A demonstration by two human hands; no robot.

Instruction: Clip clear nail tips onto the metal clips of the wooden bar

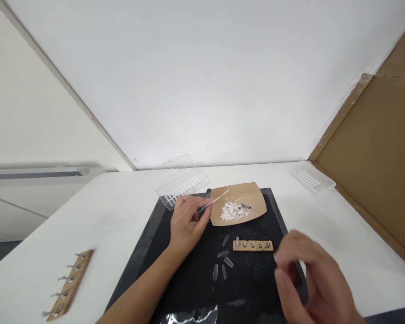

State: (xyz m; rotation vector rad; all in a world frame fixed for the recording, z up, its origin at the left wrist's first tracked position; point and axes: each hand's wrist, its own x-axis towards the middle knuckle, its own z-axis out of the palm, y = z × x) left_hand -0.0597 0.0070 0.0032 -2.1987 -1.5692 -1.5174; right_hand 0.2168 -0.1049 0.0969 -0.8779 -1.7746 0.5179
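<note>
My left hand [189, 220] pinches a thin white stick [220, 196] between thumb and forefinger, its far end over a brown paper tray [258, 202]. In that tray lie a heap of small white bits [232, 210] and some thin sticks. My right hand [313, 279] is blurred at the lower right, thumb and forefinger curled close together; whatever they hold is too small to make out. Just left of it is a small wooden strip [247, 249] with several metal posts, a clear tip standing at its left end. Several clear false nail tips [223, 254] lie loose nearby.
A black mat [189, 279] covers the middle of the white table. A second wooden stand [70, 285] with nail tips is at far left. An opened clear plastic case [182, 182] lies behind my left hand, a white plastic tray [312, 177] at back right, beside a cardboard wall [378, 148].
</note>
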